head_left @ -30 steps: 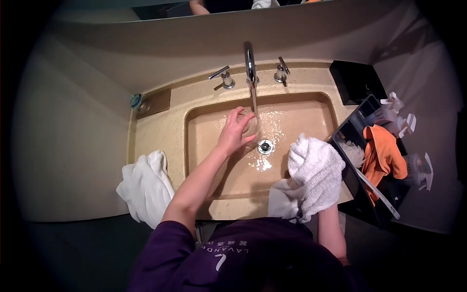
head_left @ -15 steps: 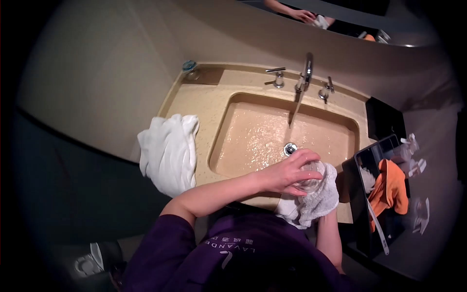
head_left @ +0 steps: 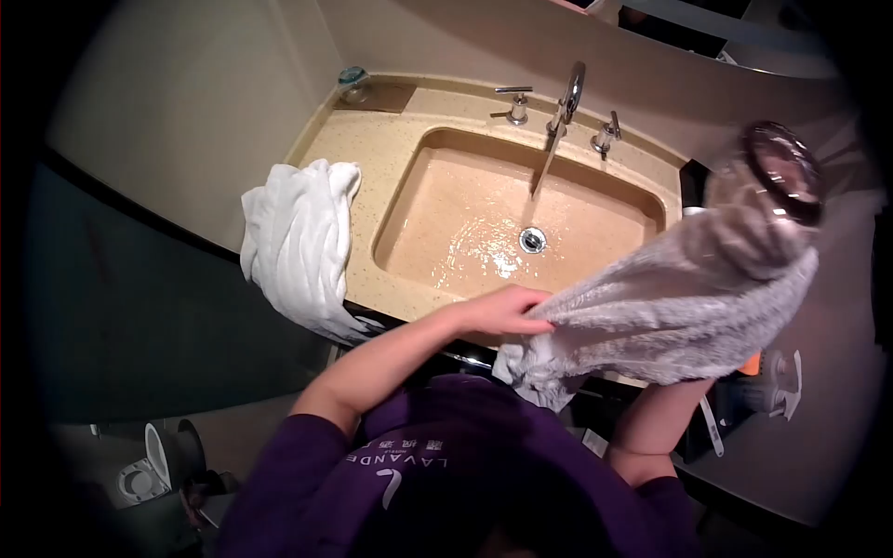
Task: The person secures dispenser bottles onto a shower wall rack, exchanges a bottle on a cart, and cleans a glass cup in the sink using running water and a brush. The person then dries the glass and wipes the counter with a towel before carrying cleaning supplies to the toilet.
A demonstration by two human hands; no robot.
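A white towel [head_left: 651, 316] is stretched between my two arms, to the right of the sink. My left hand [head_left: 512, 312] pinches its lower left part near the counter's front edge. The towel covers my right hand, which is raised at the right with its fingers hidden. At the towel's upper end a clear glass [head_left: 749, 214] stands out, its round rim tilted toward the camera. Behind my left hand is the sink [head_left: 446, 223], where water runs from the faucet [head_left: 573, 93].
Another white towel [head_left: 302, 242] hangs over the counter's left front edge. A glass with a blue top [head_left: 353, 84] stands at the back left corner. At the right, spray bottles [head_left: 777, 381] and a white-handled brush [head_left: 712, 426] show below the towel. A toilet [head_left: 144, 474] is at the lower left.
The glass has gone from my left hand to the towel over my right hand, which has risen to the right. My left hand now grips the towel, and the cloth is stretched out.
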